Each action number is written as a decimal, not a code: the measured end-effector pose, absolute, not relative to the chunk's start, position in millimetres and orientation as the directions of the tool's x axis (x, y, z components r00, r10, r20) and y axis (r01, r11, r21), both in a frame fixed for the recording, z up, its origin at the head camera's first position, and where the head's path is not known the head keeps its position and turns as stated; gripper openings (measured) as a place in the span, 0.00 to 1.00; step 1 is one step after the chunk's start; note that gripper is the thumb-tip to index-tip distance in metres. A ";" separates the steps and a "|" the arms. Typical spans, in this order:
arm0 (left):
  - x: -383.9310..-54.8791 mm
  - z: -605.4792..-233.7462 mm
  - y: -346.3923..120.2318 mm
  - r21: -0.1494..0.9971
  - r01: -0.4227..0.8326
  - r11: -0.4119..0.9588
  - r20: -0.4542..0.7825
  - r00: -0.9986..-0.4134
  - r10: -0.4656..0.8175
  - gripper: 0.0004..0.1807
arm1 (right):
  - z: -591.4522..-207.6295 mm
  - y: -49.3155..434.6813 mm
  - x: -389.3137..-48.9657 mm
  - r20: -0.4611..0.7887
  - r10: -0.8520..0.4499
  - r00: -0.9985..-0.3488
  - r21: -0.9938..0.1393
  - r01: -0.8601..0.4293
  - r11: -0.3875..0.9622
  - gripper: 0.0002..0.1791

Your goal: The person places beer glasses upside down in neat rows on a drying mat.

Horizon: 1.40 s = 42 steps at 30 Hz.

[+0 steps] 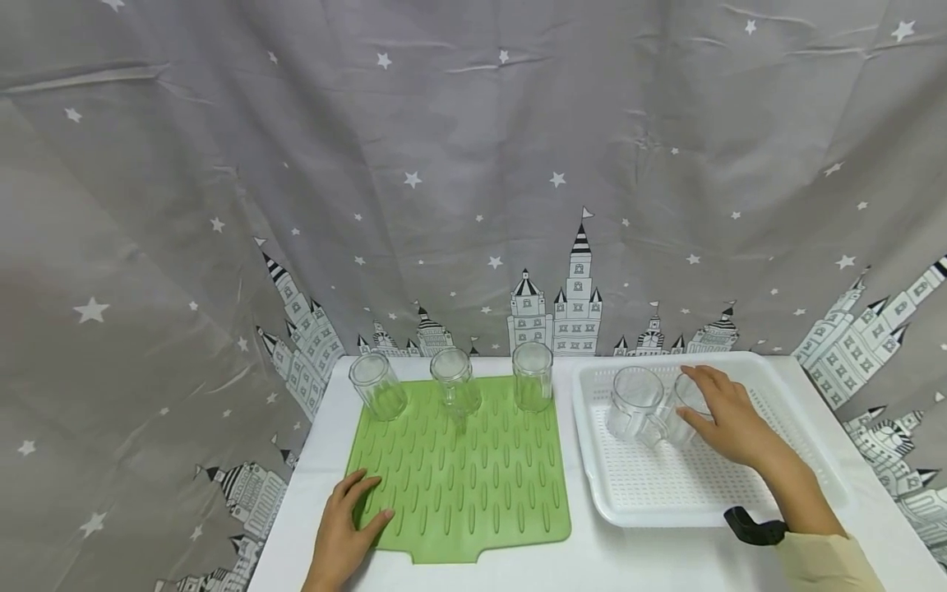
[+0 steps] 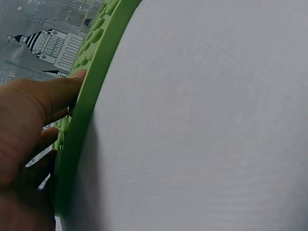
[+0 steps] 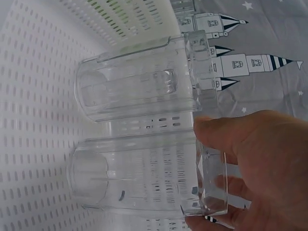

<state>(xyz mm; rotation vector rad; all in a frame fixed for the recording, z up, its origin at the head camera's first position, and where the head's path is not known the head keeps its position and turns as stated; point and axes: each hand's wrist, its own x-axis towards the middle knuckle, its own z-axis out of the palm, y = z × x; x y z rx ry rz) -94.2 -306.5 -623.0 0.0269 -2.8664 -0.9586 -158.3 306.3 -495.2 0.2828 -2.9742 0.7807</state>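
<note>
My right hand is in the white basket, thumb and fingers round the upper end of a clear glass mug. That mug stands with its thick base upward. Close beside it, to the left, stands a second glass mug, also base up. My left hand rests at the left edge of a green drying mat, with its fingers loosely bent over the ridged surface and nothing held. In the left wrist view, the thumb touches the mat near its rim.
Along the mat's back edge stand three glass items: a left glass, a middle mug and a right glass. The perforated white basket sits right of the mat on a white table. Behind hangs a grey curtain.
</note>
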 end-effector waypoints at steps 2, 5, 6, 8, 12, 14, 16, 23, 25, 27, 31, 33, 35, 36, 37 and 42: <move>-93.7 -623.6 -306.5 0.597 0.022 0.802 0.112 -0.992 -0.056 0.34 | -496.5 308.0 -158.7 0.107 -0.162 -0.981 -0.490 -0.194 0.850 0.39; -92.7 -623.9 -306.6 0.591 0.031 0.806 0.125 -0.991 -0.054 0.34 | -498.0 311.5 -160.2 0.122 -0.165 -0.979 -0.499 -0.204 0.842 0.42; -92.5 -623.8 -306.6 0.589 0.034 0.807 0.129 -0.990 -0.053 0.34 | -498.4 312.4 -160.7 0.121 -0.165 -0.979 -0.502 -0.204 0.841 0.43; -92.1 -623.5 -306.8 0.587 0.039 0.808 0.137 -0.989 -0.052 0.34 | -498.9 313.5 -161.9 0.118 -0.167 -0.979 -0.502 -0.204 0.841 0.46; -91.9 -622.3 -307.7 0.589 0.036 0.807 0.137 -0.989 -0.055 0.34 | -499.1 312.5 -163.8 0.121 -0.170 -0.978 -0.493 -0.208 0.845 0.47; -91.7 -622.2 -308.2 0.593 0.032 0.805 0.131 -0.990 -0.057 0.34 | -499.0 311.9 -164.4 0.133 -0.173 -0.976 -0.487 -0.217 0.846 0.45; -91.5 -622.8 -308.8 0.594 0.029 0.804 0.129 -0.990 -0.060 0.34 | -498.9 311.6 -164.8 0.144 -0.175 -0.974 -0.483 -0.224 0.847 0.44; -92.9 -624.3 -306.5 0.604 0.029 0.797 0.116 -0.992 -0.052 0.34 | -499.1 313.2 -162.8 0.185 -0.147 -0.972 -0.455 -0.217 0.863 0.43; -93.5 -623.5 -305.4 0.609 0.026 0.793 0.107 -0.993 -0.050 0.34 | -498.5 313.5 -161.8 0.189 -0.143 -0.972 -0.453 -0.215 0.865 0.43; -93.3 -622.2 -305.3 0.609 0.018 0.793 0.097 -0.994 -0.051 0.34 | -496.4 312.9 -160.9 0.185 -0.142 -0.972 -0.450 -0.212 0.867 0.43; -93.6 -620.5 -306.2 0.608 0.002 0.794 0.081 -0.995 -0.060 0.34 | -486.6 310.3 -159.9 0.176 -0.139 -0.975 -0.453 -0.206 0.867 0.45; -94.1 -620.7 -306.4 0.607 -0.001 0.795 0.079 -0.995 -0.062 0.34 | -479.8 309.9 -159.3 0.182 -0.140 -0.973 -0.450 -0.209 0.868 0.45; -94.4 -621.3 -306.5 0.609 0.000 0.793 0.082 -0.995 -0.062 0.34 | -472.3 309.3 -158.5 0.196 -0.143 -0.970 -0.447 -0.219 0.867 0.44; -94.5 -621.7 -306.6 0.609 0.002 0.793 0.083 -0.995 -0.062 0.34 | -468.9 309.3 -157.9 0.205 -0.143 -0.968 -0.442 -0.222 0.869 0.44; -94.6 -622.1 -306.6 0.609 0.003 0.793 0.085 -0.995 -0.061 0.34 | -465.8 309.7 -157.3 0.218 -0.143 -0.965 -0.435 -0.228 0.871 0.44; -94.2 -621.7 -305.7 0.606 0.010 0.795 0.091 -0.994 -0.056 0.34 | -450.9 313.9 -153.2 0.260 -0.127 -0.957 -0.393 -0.225 0.892 0.43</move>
